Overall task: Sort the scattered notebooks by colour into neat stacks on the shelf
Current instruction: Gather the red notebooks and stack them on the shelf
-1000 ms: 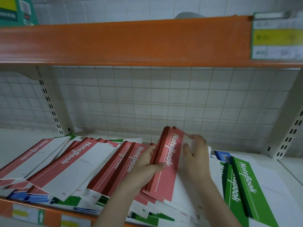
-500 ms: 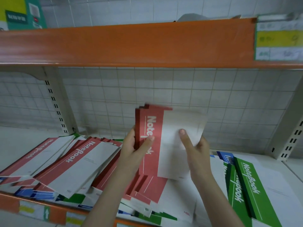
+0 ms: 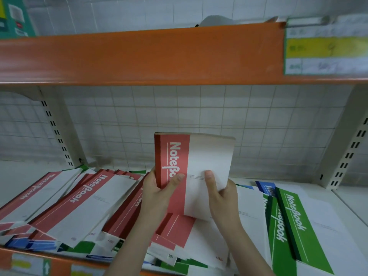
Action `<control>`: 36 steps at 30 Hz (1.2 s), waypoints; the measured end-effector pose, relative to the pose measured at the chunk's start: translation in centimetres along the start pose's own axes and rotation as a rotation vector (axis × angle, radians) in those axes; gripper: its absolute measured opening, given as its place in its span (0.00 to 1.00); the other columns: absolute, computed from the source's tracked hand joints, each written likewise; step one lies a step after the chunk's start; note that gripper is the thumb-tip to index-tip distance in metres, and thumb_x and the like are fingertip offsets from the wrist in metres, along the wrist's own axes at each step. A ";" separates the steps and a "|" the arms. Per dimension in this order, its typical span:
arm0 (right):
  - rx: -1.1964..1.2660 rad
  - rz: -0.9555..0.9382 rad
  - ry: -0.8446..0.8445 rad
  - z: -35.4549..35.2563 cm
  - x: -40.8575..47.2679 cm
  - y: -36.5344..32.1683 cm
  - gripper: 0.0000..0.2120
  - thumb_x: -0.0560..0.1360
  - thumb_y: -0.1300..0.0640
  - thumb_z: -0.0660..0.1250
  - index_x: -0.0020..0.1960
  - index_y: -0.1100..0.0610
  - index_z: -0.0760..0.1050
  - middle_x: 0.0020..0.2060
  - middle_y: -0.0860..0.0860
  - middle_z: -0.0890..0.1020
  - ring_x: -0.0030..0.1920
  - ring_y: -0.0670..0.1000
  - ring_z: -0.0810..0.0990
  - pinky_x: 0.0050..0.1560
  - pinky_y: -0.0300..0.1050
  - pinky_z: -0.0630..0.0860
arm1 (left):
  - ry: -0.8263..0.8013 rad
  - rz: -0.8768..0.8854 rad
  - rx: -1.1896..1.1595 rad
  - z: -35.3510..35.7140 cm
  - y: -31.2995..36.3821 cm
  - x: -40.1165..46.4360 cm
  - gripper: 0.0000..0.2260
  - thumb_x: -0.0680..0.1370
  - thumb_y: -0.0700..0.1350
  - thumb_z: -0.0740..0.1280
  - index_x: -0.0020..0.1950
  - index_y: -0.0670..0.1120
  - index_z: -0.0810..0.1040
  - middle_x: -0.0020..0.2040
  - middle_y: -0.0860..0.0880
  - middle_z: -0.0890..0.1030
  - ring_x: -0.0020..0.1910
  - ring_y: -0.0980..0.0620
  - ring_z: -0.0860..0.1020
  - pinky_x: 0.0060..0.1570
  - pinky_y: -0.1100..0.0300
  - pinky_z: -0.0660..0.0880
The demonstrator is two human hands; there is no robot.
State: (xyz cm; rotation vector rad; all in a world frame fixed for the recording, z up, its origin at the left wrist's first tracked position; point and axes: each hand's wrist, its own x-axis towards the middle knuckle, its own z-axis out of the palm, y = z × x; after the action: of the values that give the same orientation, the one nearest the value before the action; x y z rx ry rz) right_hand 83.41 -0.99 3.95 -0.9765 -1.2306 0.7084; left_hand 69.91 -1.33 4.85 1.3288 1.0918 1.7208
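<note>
I hold a small bundle of red notebooks point(image 3: 207, 156) upright above the shelf, covers facing me. My left hand point(image 3: 159, 193) grips its red spine edge, thumb across the cover. My right hand point(image 3: 221, 194) grips the lower right side, thumb on the white part. Beneath lie more red notebooks point(image 3: 83, 198) fanned out to the left and under my hands. Green notebooks point(image 3: 294, 222) lie at the right, with a blue notebook point(image 3: 265, 187) peeking out behind them. Blue and green covers point(image 3: 31, 245) show under the red pile at the front left.
The white shelf board point(image 3: 22, 172) is bare at the far left and far right point(image 3: 350, 202). An orange upper shelf point(image 3: 139, 56) hangs overhead with a yellow price label point(image 3: 324, 47). A wire grid back panel point(image 3: 199, 120) and slotted uprights point(image 3: 57, 134) close the rear.
The red bundle rose from lying tilted on the pile to standing upright in both hands, and its edges are now squared together.
</note>
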 end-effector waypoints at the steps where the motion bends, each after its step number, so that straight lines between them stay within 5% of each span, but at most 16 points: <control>1: -0.051 -0.045 -0.029 -0.3 0.0 -0.2 0.15 0.71 0.40 0.60 0.31 0.48 0.69 0.20 0.43 0.71 0.22 0.40 0.68 0.25 0.28 0.63 | 0.010 -0.003 -0.002 0.1 0.2 0.1 0.17 0.65 0.52 0.73 0.52 0.53 0.79 0.46 0.55 0.84 0.45 0.57 0.83 0.38 0.68 0.78; 6: -0.303 -0.180 -0.121 -3.3 0.7 -0.9 0.11 0.77 0.43 0.52 0.48 0.49 0.67 0.23 0.48 0.69 0.23 0.47 0.64 0.24 0.41 0.62 | -0.057 -0.249 -0.033 1.3 0.7 0.9 0.15 0.66 0.57 0.73 0.51 0.58 0.81 0.47 0.56 0.85 0.45 0.56 0.83 0.40 0.60 0.78; 10: -0.379 0.029 -0.090 -6.5 1.9 -1.1 0.08 0.81 0.53 0.54 0.48 0.56 0.67 0.30 0.51 0.73 0.30 0.47 0.70 0.28 0.36 0.66 | -0.122 -0.326 0.147 4.5 0.2 1.1 0.10 0.76 0.59 0.64 0.53 0.57 0.78 0.44 0.57 0.84 0.44 0.58 0.83 0.41 0.60 0.76; 16: -0.389 0.434 -0.010 -13.2 3.0 -0.5 0.10 0.81 0.51 0.54 0.47 0.56 0.69 0.38 0.50 0.74 0.37 0.45 0.71 0.31 0.40 0.65 | -0.225 -0.466 0.207 10.2 -1.2 0.8 0.13 0.82 0.54 0.57 0.53 0.48 0.78 0.39 0.50 0.84 0.38 0.51 0.83 0.39 0.58 0.77; 25: -0.404 0.585 0.113 -23.9 2.4 -0.6 0.13 0.82 0.53 0.51 0.44 0.58 0.67 0.36 0.50 0.69 0.39 0.50 0.70 0.36 0.42 0.64 | -0.456 -0.575 0.189 20.4 -1.0 -3.5 0.11 0.82 0.56 0.54 0.53 0.53 0.73 0.43 0.49 0.84 0.35 0.53 0.83 0.33 0.61 0.76; 30: -0.382 0.644 0.188 -30.1 1.1 -1.5 0.13 0.82 0.52 0.50 0.47 0.59 0.67 0.40 0.51 0.70 0.41 0.50 0.70 0.30 0.40 0.64 | -0.529 -0.564 0.214 26.4 -0.6 -6.1 0.10 0.82 0.57 0.54 0.49 0.56 0.72 0.45 0.50 0.83 0.41 0.51 0.83 0.40 0.57 0.77; 36: -0.418 0.640 0.291 -38.5 -0.6 -2.0 0.14 0.82 0.53 0.51 0.41 0.57 0.66 0.37 0.51 0.70 0.37 0.48 0.68 0.37 0.42 0.64 | -0.631 -0.555 0.198 33.9 -0.4 -10.2 0.10 0.82 0.56 0.55 0.52 0.54 0.72 0.44 0.51 0.83 0.37 0.54 0.83 0.32 0.63 0.75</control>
State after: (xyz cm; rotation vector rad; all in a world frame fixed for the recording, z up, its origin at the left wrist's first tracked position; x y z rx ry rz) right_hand 120.62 -10.93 3.86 -1.7964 -0.8134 0.7723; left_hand 105.21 -3.33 4.60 1.3787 1.1193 0.7322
